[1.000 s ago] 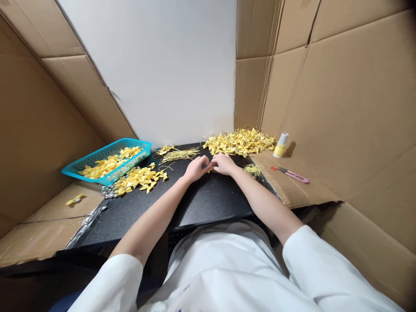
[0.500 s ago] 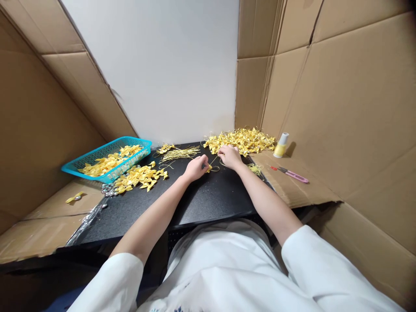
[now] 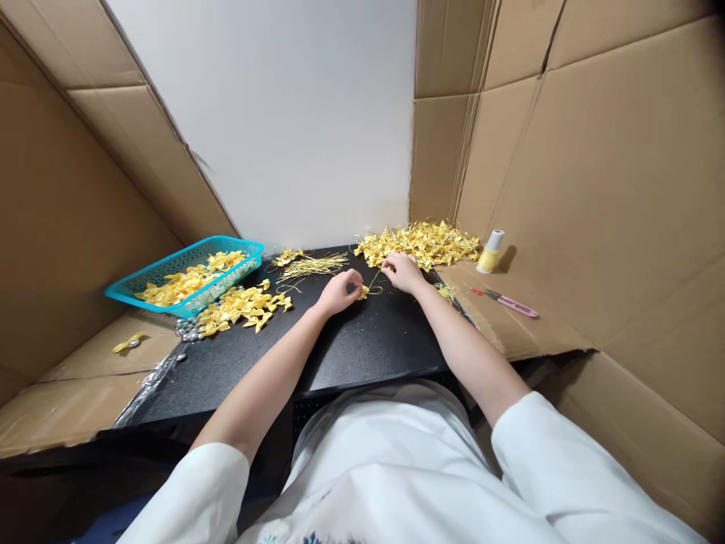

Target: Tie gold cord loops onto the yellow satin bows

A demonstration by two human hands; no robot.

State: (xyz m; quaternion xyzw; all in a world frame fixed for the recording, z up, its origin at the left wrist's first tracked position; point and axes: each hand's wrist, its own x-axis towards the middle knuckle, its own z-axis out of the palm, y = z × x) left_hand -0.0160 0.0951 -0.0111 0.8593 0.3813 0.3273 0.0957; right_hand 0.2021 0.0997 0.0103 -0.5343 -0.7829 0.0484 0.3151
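Observation:
Over the black tabletop [image 3: 362,347], my left hand [image 3: 341,292] is closed in a pinch on a small yellow bow [image 3: 363,292]. A thin yellow cord [image 3: 376,281] loops from the bow toward my right hand [image 3: 402,273]. The thumb and fingertips of my right hand are curled together; what lies between them is too small to make out. Just behind my right hand is a large pile of yellow bows with cords [image 3: 419,243]. A bundle of cut yellow cords [image 3: 314,265] lies behind my left hand.
At the left stand a blue basket [image 3: 256,261] of yellow bows and a loose pile of bows [image 3: 243,308] beside it. To the right are a thread cone [image 3: 490,252], a pink cutter [image 3: 515,305] and thread scraps [image 3: 445,292]. Cardboard walls [image 3: 623,189] flank the table.
The cord between my hands was drawn straighter before; now it curves loosely. Both hands have barely shifted.

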